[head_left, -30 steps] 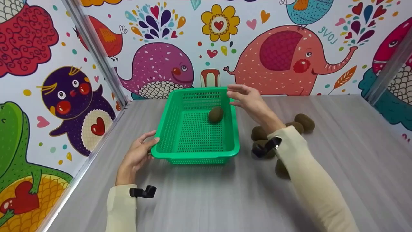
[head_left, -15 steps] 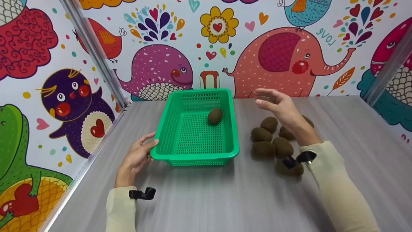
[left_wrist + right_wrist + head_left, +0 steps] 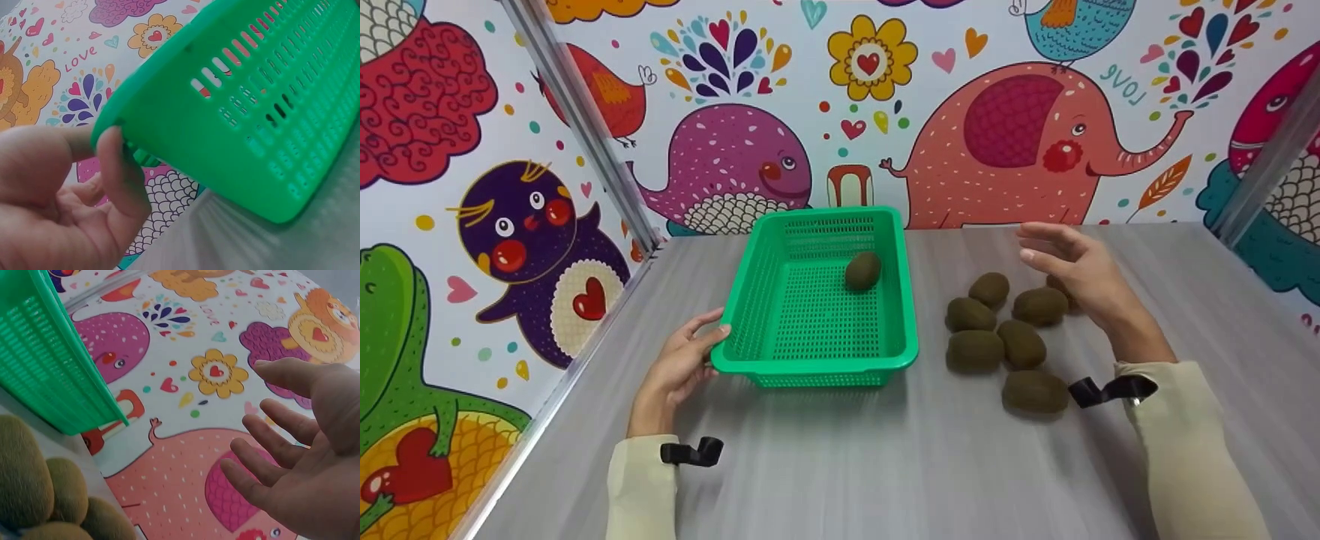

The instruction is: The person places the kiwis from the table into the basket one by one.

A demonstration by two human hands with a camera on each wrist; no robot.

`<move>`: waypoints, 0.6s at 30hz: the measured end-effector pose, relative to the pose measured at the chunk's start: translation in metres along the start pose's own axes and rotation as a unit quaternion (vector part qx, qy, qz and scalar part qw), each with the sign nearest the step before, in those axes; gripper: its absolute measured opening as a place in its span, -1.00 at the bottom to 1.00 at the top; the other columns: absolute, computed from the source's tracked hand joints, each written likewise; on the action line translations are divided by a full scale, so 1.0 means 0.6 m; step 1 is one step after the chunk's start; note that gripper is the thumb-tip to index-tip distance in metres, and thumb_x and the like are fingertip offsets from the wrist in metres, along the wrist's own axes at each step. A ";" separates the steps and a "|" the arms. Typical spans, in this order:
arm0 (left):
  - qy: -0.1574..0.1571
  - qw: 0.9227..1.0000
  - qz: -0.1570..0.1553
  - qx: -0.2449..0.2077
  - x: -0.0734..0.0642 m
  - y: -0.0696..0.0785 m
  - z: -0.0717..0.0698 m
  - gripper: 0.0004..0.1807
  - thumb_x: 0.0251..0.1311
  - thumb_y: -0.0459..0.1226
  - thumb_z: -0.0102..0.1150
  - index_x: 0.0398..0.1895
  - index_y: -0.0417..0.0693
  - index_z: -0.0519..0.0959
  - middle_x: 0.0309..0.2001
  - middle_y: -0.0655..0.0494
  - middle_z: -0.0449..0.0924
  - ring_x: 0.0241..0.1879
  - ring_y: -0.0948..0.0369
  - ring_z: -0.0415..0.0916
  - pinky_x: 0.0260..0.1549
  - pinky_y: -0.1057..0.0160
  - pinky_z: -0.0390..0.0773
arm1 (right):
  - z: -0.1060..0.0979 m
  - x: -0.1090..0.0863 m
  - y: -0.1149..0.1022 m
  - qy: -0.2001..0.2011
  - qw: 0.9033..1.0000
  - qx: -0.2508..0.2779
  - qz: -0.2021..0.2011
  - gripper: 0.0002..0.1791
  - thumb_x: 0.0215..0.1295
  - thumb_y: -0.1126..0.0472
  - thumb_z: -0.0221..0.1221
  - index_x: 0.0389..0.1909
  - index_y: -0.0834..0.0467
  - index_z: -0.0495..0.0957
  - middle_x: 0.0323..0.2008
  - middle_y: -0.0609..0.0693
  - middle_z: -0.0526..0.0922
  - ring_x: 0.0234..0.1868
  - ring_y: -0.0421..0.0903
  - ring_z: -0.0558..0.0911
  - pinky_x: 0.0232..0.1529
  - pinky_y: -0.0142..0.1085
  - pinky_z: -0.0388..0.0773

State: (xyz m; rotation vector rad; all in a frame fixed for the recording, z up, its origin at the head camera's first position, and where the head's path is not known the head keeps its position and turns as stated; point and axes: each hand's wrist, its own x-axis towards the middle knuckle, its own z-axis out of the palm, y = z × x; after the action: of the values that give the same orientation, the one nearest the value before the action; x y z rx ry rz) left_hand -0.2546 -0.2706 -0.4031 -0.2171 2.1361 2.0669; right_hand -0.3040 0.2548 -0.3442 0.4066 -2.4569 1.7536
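Note:
A green perforated plastic basket (image 3: 815,365) stands on the table with one kiwi (image 3: 862,271) inside, toward its back right. My left hand (image 3: 679,364) pinches the basket's left rim between thumb and fingers, which the left wrist view also shows (image 3: 84,197). Over the far right side of a loose group of kiwis (image 3: 975,351), my right hand (image 3: 1087,281) hovers with nothing in it. In the right wrist view its fingers (image 3: 270,444) are spread and relaxed. Part of the rearmost kiwi (image 3: 1059,284) is hidden behind that hand.
Several kiwis lie to the right of the basket, the nearest kiwi (image 3: 1035,392) toward the front. Walls with cartoon prints (image 3: 1005,150) close off the back and sides of the grey table (image 3: 825,465). A metal post (image 3: 585,120) marks the left corner.
My right hand has moved from above the basket's right rim out to the right, over the kiwis, uncovering most of them. The left hand stays on the rim.

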 end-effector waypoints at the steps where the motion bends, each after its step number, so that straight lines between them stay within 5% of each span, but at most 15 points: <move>1: -0.002 1.000 0.000 0.000 0.000 0.000 -0.001 -0.35 0.46 -0.20 0.09 0.54 -0.03 0.14 -0.37 0.23 0.67 -0.53 0.37 0.55 -0.57 0.43 0.51 | -0.005 -0.002 0.006 0.005 1.000 0.002 0.002 -0.42 0.42 0.00 0.20 0.39 0.07 0.39 0.31 -0.04 0.51 0.22 -0.34 0.52 0.10 -0.55 0.51; 13: -0.004 1.000 -0.004 -0.012 -0.001 -0.005 0.002 -0.34 0.45 -0.21 0.10 0.53 -0.04 0.14 -0.39 0.21 0.65 -0.54 0.35 0.54 -0.57 0.42 0.52 | -0.058 -0.009 0.060 0.055 0.995 -0.002 0.087 -0.35 0.38 -0.18 0.17 0.43 -0.07 0.34 0.32 -0.17 0.44 0.16 -0.38 0.48 0.06 -0.58 0.47; 18: -0.003 1.000 -0.002 -0.007 0.000 -0.002 0.003 -0.35 0.45 -0.20 0.11 0.53 -0.04 0.15 -0.40 0.22 0.65 -0.54 0.36 0.54 -0.57 0.41 0.52 | -0.072 -0.008 0.087 0.120 0.984 0.075 0.112 -0.30 0.26 -0.16 0.30 0.39 -0.05 0.40 0.32 -0.13 0.45 0.13 -0.34 0.51 0.02 -0.63 0.52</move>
State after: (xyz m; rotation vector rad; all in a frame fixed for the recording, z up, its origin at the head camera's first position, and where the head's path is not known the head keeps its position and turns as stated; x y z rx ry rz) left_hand -0.2546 -0.2686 -0.4042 -0.2177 2.1163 2.0790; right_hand -0.3164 0.3122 -0.3783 -0.0738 -2.2841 1.9482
